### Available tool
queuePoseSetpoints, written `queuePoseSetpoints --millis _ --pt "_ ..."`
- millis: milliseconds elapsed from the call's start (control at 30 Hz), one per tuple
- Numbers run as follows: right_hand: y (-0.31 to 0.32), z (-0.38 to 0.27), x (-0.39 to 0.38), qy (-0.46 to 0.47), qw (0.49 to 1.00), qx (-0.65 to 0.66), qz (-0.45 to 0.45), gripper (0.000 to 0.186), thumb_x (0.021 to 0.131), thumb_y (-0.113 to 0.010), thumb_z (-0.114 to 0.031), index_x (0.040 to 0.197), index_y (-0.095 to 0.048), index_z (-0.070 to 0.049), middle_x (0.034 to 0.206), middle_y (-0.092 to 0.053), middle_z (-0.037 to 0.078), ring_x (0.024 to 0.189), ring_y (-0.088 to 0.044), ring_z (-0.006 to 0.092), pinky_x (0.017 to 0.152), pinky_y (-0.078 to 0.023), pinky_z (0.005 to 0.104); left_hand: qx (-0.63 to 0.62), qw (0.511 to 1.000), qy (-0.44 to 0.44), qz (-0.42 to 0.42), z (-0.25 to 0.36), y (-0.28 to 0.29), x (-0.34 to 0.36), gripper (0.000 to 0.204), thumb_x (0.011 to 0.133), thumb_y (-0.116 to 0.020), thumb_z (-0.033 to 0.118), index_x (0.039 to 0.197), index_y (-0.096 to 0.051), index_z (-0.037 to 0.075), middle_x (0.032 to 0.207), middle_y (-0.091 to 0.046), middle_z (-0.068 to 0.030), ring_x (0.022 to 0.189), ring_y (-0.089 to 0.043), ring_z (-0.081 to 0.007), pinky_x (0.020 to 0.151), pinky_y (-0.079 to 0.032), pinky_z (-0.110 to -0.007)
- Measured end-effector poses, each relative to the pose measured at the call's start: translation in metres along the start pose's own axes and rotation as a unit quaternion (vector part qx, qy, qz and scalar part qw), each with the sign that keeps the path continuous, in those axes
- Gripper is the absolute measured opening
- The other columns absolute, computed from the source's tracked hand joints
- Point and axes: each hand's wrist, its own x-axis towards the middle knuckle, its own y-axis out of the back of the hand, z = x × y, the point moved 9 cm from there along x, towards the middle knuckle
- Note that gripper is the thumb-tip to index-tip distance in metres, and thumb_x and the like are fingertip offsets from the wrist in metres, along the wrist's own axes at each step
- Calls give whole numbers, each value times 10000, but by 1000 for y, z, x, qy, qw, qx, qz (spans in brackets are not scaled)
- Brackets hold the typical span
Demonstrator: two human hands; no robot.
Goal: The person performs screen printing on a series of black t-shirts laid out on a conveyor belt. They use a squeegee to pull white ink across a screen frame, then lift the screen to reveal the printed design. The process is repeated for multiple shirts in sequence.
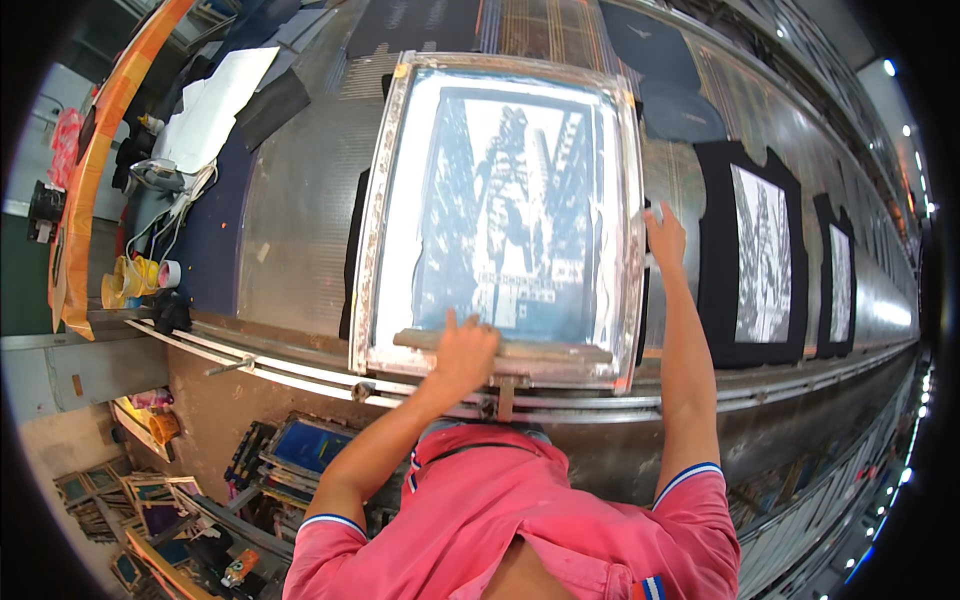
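A silk-screen printing frame lies in front of me, white ink around its mesh and a dark pictorial stencil in the middle. Across its near end rests a long squeegee. My left hand is closed over the squeegee's bar, left of its middle. At the frame's right side, my right hand has its fingers bent around the outer edge; the fingertips are partly hidden. Dark cloth peeks out beneath the frame's left side. To the right lies a black shirt with a white print.
A second printed black shirt lies farther right on the long metal table. Along its front edge runs a rail. Left are an iron, tape rolls and white sheets. Stacked screens stand below left.
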Motion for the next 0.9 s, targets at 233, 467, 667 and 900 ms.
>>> queuePoseSetpoints --millis 233,467,667,900 --pt "-7 35 -7 -33 999 3 19 266 968 -559 -246 1131 -682 -76 1006 -719 181 933 -680 373 811 -507 449 -55 998 -29 18 29 3 -11 139 716 -651 96 839 -711 71 883 -708 -114 951 -654 -288 933 -445 -535" --pt "-9 29 -7 -44 998 16 39 253 968 -554 -258 1109 -691 -98 997 -722 181 919 -684 375 804 -509 460 -66 998 -18 0 18 -9 -7 160 689 -626 74 835 -690 59 882 -705 -129 938 -665 -314 901 -476 -502" --pt "-13 25 -2 -66 996 34 44 250 962 -546 -234 1111 -690 -95 1016 -721 179 925 -683 373 814 -514 450 -66 998 -11 16 8 -10 3 79 707 -642 94 767 -688 73 802 -698 -132 830 -680 -309 807 -489 -442" --pt "-21 27 2 -68 994 66 62 263 933 -585 -233 1120 -688 -80 1021 -725 165 971 -683 349 841 -502 417 -66 996 -45 51 -1 -4 5 81 697 -641 98 760 -681 67 804 -688 -154 815 -676 -321 741 -499 -445"
